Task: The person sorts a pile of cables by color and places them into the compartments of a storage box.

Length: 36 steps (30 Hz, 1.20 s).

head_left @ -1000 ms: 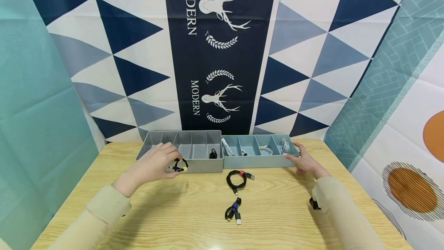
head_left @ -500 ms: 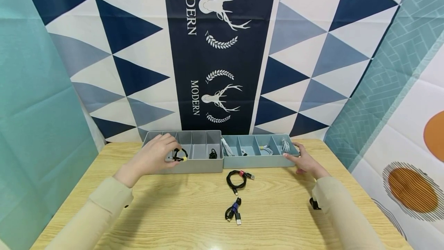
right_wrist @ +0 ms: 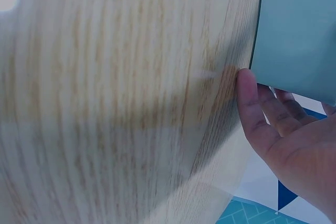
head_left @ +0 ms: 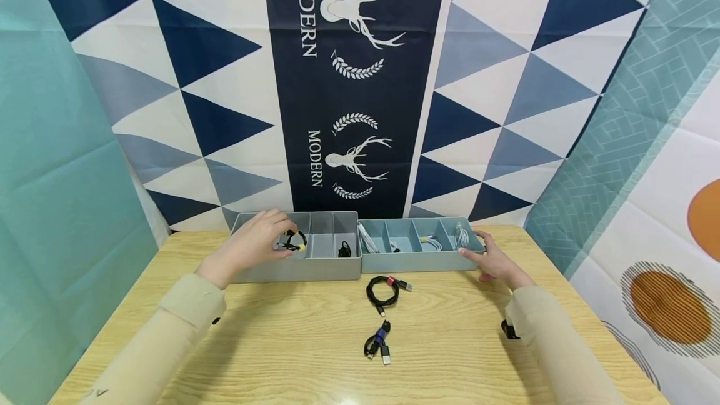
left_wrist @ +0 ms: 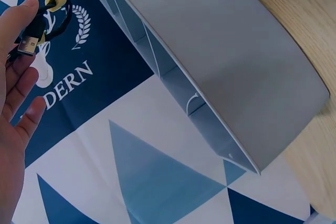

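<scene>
My left hand (head_left: 255, 239) pinches a coiled black USB cable (head_left: 290, 245) with a yellow tie between thumb and fingers. The coil overlaps the middle compartments of the grey divided box (head_left: 304, 269) in the head view. Its metal USB plug (left_wrist: 27, 45) points out below the thumb in the left wrist view, the other fingers loosely bent. At the far right, my right hand (head_left: 497, 264) holds the end of the light blue divided box (head_left: 416, 262), thumb at the front corner and fingers round the side.
Two more coiled black cables lie on the wooden table, one with a red tie (head_left: 384, 292), one with a blue tie (head_left: 379, 342). A black cable (head_left: 345, 250) sits in the grey box's rightmost compartment. White cables (head_left: 432, 242) lie in the blue box. Patterned cloth hangs behind.
My left hand has moved up, away from me and slightly right, carrying the yellow-tied cable from in front of the grey box to over its compartments. The right hand has stayed put.
</scene>
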### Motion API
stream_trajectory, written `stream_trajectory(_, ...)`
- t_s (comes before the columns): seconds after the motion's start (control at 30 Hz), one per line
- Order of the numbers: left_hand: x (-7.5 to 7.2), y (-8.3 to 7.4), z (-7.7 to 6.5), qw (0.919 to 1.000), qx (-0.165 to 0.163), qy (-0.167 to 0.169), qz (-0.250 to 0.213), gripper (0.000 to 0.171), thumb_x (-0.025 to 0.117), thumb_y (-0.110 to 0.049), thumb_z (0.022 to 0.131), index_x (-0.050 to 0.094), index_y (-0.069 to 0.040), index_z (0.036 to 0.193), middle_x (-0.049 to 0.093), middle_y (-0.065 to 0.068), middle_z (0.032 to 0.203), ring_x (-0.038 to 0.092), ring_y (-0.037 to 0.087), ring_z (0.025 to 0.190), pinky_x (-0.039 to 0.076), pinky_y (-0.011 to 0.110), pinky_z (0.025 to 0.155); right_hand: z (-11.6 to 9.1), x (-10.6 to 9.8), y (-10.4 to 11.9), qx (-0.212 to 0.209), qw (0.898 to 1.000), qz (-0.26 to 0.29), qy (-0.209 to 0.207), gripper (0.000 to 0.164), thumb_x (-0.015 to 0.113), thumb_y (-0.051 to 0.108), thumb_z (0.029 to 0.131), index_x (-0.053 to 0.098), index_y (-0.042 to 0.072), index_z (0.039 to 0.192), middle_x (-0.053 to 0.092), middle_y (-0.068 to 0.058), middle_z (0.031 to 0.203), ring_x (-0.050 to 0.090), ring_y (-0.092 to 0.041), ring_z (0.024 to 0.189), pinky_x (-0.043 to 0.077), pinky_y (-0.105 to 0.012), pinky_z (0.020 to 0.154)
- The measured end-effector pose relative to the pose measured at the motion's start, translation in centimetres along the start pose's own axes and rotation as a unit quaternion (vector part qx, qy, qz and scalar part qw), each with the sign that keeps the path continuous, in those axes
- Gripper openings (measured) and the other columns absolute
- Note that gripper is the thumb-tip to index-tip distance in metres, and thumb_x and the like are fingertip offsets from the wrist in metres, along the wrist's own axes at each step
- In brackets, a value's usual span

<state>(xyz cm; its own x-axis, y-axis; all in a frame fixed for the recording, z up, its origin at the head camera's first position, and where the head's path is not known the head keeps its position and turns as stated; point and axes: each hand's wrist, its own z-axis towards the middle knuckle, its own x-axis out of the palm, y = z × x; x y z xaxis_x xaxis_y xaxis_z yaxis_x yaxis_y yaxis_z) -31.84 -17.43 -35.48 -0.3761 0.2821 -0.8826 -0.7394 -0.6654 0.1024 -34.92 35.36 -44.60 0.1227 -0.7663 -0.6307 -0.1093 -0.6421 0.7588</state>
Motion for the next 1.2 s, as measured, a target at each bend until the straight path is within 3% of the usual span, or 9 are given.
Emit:
stream_trajectory(0.4, 1.5, 0.9, 1.0, 0.9996, -0.026, 0.014, -0.003, 0.038, 0.082, -0.028, 0.073, 0.067, -0.009, 0.103, 0.064, 0.002, 0.102, 0.056, 0.021, 0.098, 0.047, 0.041, 0.088, 0.0, 0.0, 0.0, -0.003, 1.0, -0.002, 0.001, 0.095, 0.058, 0.053, 0.089, -0.002, 0.013, 0.15, 0.012, -0.037, 0.144, 0.041, -0.045, 0.111, 0.055, -0.038, 0.062)
stream_trajectory(0.73, 3.1, 1.8, 1.6, 0.9958, -0.084, 0.032, -0.021, 0.041, 0.08, -0.03, 0.076, 0.066, -0.008, 0.107, 0.064, 0.005, 0.106, 0.056, 0.023, 0.103, 0.046, 0.043, 0.092, 0.0, 0.1, 0.0, -0.003, 1.0, -0.003, 0.002, 0.093, 0.057, 0.051, 0.09, -0.002, 0.013, 0.15, 0.015, -0.036, 0.142, 0.045, -0.042, 0.107, 0.054, -0.038, 0.063)
stream_trajectory(0.9, 3.9, 2.0, 2.2, 0.9956, -0.086, 0.028, -0.024, 0.04, 0.08, -0.03, 0.076, 0.066, -0.008, 0.106, 0.064, 0.005, 0.105, 0.056, 0.024, 0.1, 0.046, 0.043, 0.092, 0.0, 0.0, 0.1, -0.009, 1.0, -0.006, 0.001, 0.093, 0.057, 0.052, 0.09, -0.002, 0.013, 0.15, 0.015, -0.037, 0.142, 0.047, -0.041, 0.103, 0.054, -0.039, 0.062)
stream_trajectory(1.2, 5.5, 2.2, 2.7, 0.9962, -0.081, 0.028, -0.019, 0.04, 0.08, -0.028, 0.075, 0.067, -0.007, 0.106, 0.063, 0.005, 0.102, 0.056, 0.025, 0.1, 0.046, 0.044, 0.091, 0.0, 0.0, 0.0, -0.002, 1.0, 0.007, 0.001, 0.097, 0.058, 0.054, 0.088, -0.004, 0.012, 0.151, 0.006, -0.037, 0.147, 0.042, -0.044, 0.112, 0.055, -0.038, 0.063)
